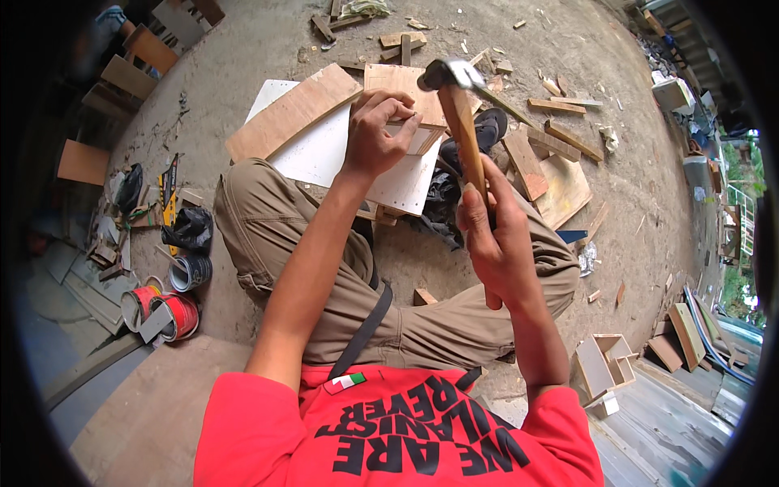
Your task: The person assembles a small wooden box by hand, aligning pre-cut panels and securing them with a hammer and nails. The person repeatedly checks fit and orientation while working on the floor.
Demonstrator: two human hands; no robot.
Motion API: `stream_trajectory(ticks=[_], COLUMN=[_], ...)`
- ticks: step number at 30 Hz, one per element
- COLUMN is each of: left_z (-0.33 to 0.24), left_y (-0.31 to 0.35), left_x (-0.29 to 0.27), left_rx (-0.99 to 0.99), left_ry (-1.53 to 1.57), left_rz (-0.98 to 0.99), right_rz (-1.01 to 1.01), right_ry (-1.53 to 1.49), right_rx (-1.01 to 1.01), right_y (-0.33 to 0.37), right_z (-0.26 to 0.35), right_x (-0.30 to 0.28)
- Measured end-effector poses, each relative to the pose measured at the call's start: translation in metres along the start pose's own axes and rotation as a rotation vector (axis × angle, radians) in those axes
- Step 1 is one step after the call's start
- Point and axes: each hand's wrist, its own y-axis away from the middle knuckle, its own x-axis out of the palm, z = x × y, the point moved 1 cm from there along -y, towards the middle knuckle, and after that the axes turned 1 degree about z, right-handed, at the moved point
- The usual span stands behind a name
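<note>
My right hand [499,239] is wrapped round the wooden handle of a claw hammer [462,126]. The hammer stands raised, its metal head up and to the right of my left hand [375,134]. With thumb and forefinger pinched together, my left hand rests at the near edge of a small plywood box [398,77]. Whatever sits between those fingertips is too small to make out. Under the box lies a white board [316,166] with small holes along its edge. A long plywood strip [296,109] leans across that board, left of the box.
Wood offcuts [560,142] lie scattered on the ground at the right. A handsaw [168,191], a black plastic bag [191,227] and paint tins [174,316] stand at the left. An open wooden box [604,361] sits at the lower right. My crossed legs [276,235] flank the work.
</note>
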Motion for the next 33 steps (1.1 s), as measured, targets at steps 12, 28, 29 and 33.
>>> stream_trajectory(ticks=[12, 28, 29, 33], left_z=[0.001, -0.006, -0.006, -0.004], left_y=[0.001, 0.004, 0.003, 0.003], left_x=[-0.005, -0.002, -0.003, -0.001], left_rx=[-0.014, -0.055, -0.047, -0.056], left_ry=[-0.089, 0.03, 0.014, 0.003], left_rz=[0.013, -0.037, -0.03, -0.027], right_rz=[-0.039, -0.079, -0.082, -0.087], right_ry=[-0.026, 0.114, 0.115, 0.105], right_rx=[0.04, 0.023, 0.018, 0.029], right_y=[0.011, 0.01, 0.01, 0.01], right_z=[-0.021, -0.034, -0.035, -0.033], right_x=[0.005, 0.009, 0.009, 0.008])
